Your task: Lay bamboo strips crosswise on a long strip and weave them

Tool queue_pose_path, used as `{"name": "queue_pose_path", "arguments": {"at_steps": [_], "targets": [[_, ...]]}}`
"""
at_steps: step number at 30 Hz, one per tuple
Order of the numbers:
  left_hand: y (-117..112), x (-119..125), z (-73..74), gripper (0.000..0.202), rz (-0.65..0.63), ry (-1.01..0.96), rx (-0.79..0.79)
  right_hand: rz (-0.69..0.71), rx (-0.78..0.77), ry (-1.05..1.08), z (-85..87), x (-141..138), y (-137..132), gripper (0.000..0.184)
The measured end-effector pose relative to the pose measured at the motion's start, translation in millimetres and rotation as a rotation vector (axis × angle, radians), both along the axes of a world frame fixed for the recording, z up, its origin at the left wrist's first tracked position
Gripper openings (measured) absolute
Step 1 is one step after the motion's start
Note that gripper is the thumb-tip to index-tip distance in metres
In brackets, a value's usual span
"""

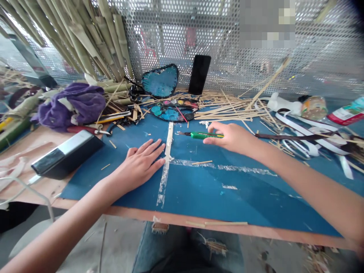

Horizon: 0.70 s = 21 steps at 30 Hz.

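Right hand: my right hand (227, 135) pinches the tool (200, 135) between thumb and fingertips, near the rear of its green handle, forearm coming in from the right.
Left hand: my left hand (143, 165) lies palm down, fingers somewhat spread, nothing gripped; its fingertips reach the edge of the upright tape (162, 185).
Tool: roughly level, over the far half of the mat (196, 199); thin tip aimed left, toward the tape's upper end. Whether the tip touches the mat, I cannot tell.
Grip note: pinch sits far back; I judge a hold nearer the dark collar would steer the tip better.
Safety note: tip points to my left-hand side; best to hold those fingers below its line and the wrist loose.
Clear tape: the cross strip (244, 169) runs right from the upright one, a sliver (202, 162) lying on it; worth brushing off for a flat surface.
Behind the tool: black-rimmed case (172, 113), phone (200, 74) upright against the mesh (224, 72), loose strips (233, 110).
Left side: box (66, 155), purple cloth (72, 106).
Right side: white ribbons (313, 150), bottle (347, 112).
Near edge: counter (127, 215) showing bare wood.
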<state>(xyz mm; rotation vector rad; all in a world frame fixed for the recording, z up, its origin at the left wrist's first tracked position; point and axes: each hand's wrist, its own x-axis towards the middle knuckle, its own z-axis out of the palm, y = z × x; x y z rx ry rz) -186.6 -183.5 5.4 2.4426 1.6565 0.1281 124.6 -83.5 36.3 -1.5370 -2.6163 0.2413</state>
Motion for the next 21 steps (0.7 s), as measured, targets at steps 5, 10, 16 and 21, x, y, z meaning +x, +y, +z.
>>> {"name": "queue_pose_path", "arguments": {"at_steps": [5, 10, 16, 21], "targets": [[33, 13, 1.8, 0.057, -0.063, 0.039, -0.044, 0.001, 0.052, 0.007, -0.9, 9, 2, 0.057], [60, -4, 7.6, 0.058, -0.089, -0.151, -0.14, 0.151, 0.14, -0.167, 0.8, -8, -17, 0.059], [69, -24, 11.6, 0.049, 0.017, -0.394, 0.089, 0.206, 0.211, -0.236, -2.3, -27, -28, 0.054], [73, -18, 19.5, 0.04, -0.017, -0.353, 0.159, 0.181, 0.304, -0.256, -16.1, -34, -41, 0.055]]}}
